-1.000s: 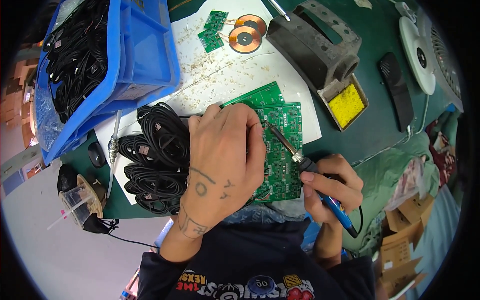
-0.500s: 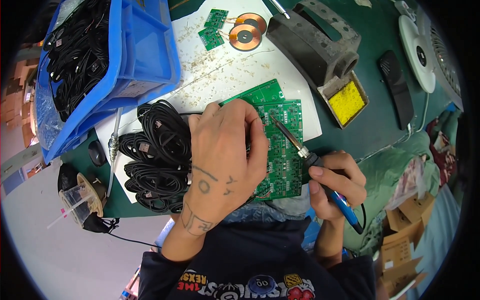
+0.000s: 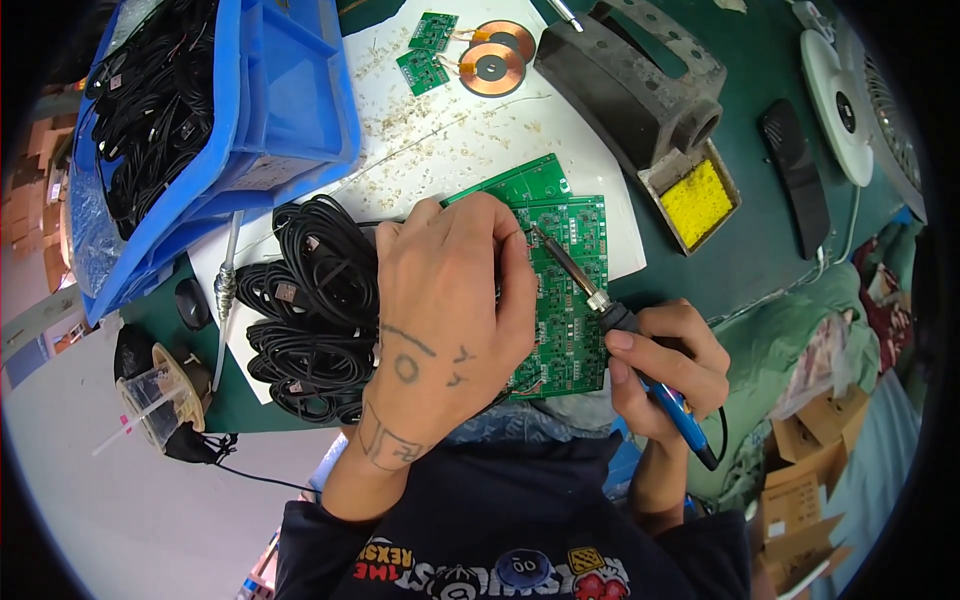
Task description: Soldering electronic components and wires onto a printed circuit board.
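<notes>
My right hand [image 3: 670, 370] is closed around the blue handle of a soldering iron [image 3: 607, 310]. The iron's tip points up and left onto a green circuit board panel [image 3: 570, 345], close to my left fingertips. My left hand [image 3: 450, 290] is closed in a pinch over the panel's left side, and a black cable [image 3: 368, 226] runs in under it; the pinched end is mostly hidden. Several coiled black cables [image 3: 325, 260] with USB plugs lie left of this hand. Another green board [image 3: 520, 185] shows behind the panel.
A blue bin [image 3: 290, 90] full of black cables stands at far left. Copper coils [image 3: 490, 68] wired to small boards [image 3: 422, 72] lie on the white sheet [image 3: 420, 130]. A metal iron stand [image 3: 620, 90] with a yellow sponge [image 3: 697, 205] sits at right, near a white fan [image 3: 835, 110].
The soldering iron's tip has shifted slightly up and left, nearer my left fingertips. My right hand moved with it; my left hand has hardly moved.
</notes>
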Action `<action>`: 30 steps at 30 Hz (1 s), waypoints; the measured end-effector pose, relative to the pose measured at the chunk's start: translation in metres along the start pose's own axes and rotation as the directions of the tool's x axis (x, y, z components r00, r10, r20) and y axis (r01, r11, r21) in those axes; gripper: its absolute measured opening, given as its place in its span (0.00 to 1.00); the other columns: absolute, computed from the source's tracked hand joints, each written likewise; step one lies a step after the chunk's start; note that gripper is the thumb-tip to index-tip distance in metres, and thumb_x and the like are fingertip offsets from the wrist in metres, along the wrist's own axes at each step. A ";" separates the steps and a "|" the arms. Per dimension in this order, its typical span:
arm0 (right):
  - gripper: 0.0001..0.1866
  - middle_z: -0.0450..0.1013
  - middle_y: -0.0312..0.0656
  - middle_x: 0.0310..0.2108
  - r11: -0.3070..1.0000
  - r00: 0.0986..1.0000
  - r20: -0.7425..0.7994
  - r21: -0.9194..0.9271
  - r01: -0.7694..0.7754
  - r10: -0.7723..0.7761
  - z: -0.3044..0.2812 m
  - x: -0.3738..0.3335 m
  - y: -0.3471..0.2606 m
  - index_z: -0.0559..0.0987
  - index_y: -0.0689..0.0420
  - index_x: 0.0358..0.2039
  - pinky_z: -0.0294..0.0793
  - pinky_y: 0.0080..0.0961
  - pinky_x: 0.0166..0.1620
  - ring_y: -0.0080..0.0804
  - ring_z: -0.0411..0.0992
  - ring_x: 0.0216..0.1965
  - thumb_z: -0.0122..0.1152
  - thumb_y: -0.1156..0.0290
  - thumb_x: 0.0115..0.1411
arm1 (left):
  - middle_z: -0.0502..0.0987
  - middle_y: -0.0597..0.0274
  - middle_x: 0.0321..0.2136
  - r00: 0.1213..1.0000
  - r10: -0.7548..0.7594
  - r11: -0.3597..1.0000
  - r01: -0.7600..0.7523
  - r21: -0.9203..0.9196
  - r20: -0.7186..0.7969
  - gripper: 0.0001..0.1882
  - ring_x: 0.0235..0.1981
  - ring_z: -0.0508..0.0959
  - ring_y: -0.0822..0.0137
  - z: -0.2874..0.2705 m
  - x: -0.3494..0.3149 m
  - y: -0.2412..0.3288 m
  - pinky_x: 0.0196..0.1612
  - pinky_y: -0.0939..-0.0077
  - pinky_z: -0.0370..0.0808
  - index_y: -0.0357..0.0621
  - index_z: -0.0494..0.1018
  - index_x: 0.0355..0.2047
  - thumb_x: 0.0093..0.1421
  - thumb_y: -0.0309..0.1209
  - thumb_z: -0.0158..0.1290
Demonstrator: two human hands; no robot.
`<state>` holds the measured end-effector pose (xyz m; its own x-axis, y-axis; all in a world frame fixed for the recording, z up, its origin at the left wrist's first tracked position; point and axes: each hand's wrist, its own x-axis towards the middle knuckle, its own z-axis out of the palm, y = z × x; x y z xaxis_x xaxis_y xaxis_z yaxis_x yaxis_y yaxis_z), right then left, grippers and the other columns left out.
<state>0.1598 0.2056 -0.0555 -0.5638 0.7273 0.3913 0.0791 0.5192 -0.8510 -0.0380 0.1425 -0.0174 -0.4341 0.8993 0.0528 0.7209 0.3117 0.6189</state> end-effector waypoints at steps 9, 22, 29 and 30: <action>0.18 0.73 0.37 0.28 0.999 0.999 0.016 -0.026 0.040 -0.040 0.001 0.001 -0.001 0.91 0.52 0.38 0.65 0.20 0.28 0.27 0.66 0.25 0.70 0.78 0.42 | 0.70 0.66 0.22 1.000 0.000 1.000 0.000 0.013 0.003 0.03 0.26 0.68 0.66 0.000 0.000 0.000 0.40 0.71 0.66 0.43 0.75 0.32 0.59 0.22 0.56; 0.19 0.73 0.38 0.29 0.998 0.998 -0.048 0.049 -0.034 0.036 0.000 -0.003 -0.001 0.91 0.53 0.38 0.61 0.19 0.27 0.25 0.63 0.24 0.69 0.78 0.43 | 0.70 0.67 0.21 1.000 -0.005 1.000 0.005 0.014 -0.004 0.02 0.25 0.68 0.66 0.001 0.000 0.001 0.41 0.71 0.66 0.43 0.75 0.32 0.59 0.22 0.56; 0.18 0.72 0.38 0.29 0.997 0.997 -0.051 0.059 -0.051 0.054 -0.002 -0.004 -0.001 0.91 0.54 0.38 0.59 0.18 0.26 0.24 0.61 0.23 0.70 0.78 0.43 | 0.70 0.68 0.20 1.000 0.000 0.999 0.000 0.035 -0.023 0.03 0.25 0.68 0.66 0.003 0.000 0.000 0.41 0.71 0.66 0.43 0.75 0.32 0.58 0.22 0.57; 0.18 0.72 0.38 0.29 0.997 0.997 -0.051 0.060 -0.054 0.057 -0.002 -0.004 -0.002 0.91 0.54 0.38 0.59 0.18 0.26 0.24 0.61 0.23 0.70 0.78 0.43 | 0.70 0.68 0.20 1.000 0.006 0.999 -0.005 0.037 -0.028 0.03 0.25 0.68 0.66 0.004 0.000 0.000 0.41 0.71 0.66 0.43 0.75 0.32 0.58 0.22 0.57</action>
<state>0.1638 0.2028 -0.0550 -0.5155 0.7777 0.3598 0.0597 0.4515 -0.8903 -0.0362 0.1432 -0.0205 -0.4445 0.8924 0.0782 0.7427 0.3183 0.5892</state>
